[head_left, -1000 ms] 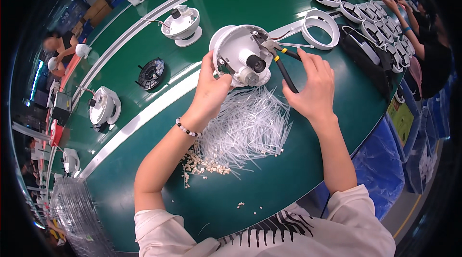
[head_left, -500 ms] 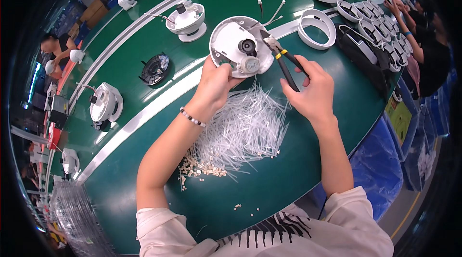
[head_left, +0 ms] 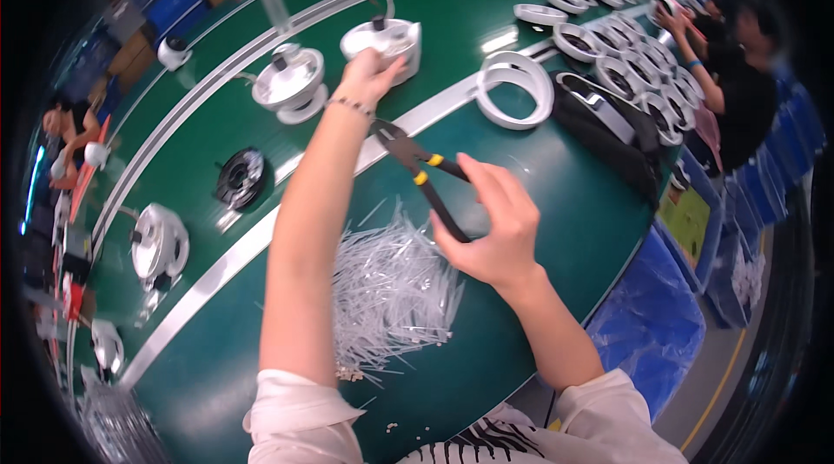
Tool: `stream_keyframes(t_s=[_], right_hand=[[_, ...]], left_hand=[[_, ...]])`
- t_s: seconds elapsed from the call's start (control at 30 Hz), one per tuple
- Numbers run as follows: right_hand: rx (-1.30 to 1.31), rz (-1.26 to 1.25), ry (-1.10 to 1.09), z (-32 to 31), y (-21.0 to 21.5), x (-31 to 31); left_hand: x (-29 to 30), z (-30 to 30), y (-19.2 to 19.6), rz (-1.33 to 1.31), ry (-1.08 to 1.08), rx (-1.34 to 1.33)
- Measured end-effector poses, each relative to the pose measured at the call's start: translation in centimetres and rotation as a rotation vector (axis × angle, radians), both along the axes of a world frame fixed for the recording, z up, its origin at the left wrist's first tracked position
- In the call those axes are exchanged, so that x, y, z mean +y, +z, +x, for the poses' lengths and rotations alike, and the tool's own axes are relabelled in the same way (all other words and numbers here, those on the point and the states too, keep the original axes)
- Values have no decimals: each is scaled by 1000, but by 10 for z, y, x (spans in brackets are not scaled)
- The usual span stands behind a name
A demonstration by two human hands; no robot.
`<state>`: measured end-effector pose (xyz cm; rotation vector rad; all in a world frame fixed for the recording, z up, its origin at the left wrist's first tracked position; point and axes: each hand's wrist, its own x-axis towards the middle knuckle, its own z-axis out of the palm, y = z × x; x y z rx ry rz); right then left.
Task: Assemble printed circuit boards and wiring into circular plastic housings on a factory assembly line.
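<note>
My left hand reaches far out over the green table and grips the near edge of a white round housing that stands beyond the pale strip. A bead bracelet sits on that wrist. My right hand holds black pliers with yellow marks by their handles, jaws pointing toward my left forearm. A pile of thin white cable ties lies under both arms.
Another white housing, a black round part and a white ring lie nearby. A long black case and rows of rings sit right. Another person works at far right. Blue bins stand below the table edge.
My left hand has moved the white housing away from me across the pale strip and stretched out after it. My right hand with the pliers has drawn back nearer to me.
</note>
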<state>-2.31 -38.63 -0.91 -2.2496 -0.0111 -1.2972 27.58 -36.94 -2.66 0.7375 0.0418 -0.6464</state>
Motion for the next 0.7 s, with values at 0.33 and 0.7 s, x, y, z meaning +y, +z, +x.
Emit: stream_keyframes(t_s=[0.33, 0.7], right_hand=[[13, -47, 1, -11, 15, 0], [106, -141, 101, -15, 4, 21]], left_hand=[[116, -68, 20, 1016, 65, -1150], [236, -53, -21, 1438, 640, -1253]])
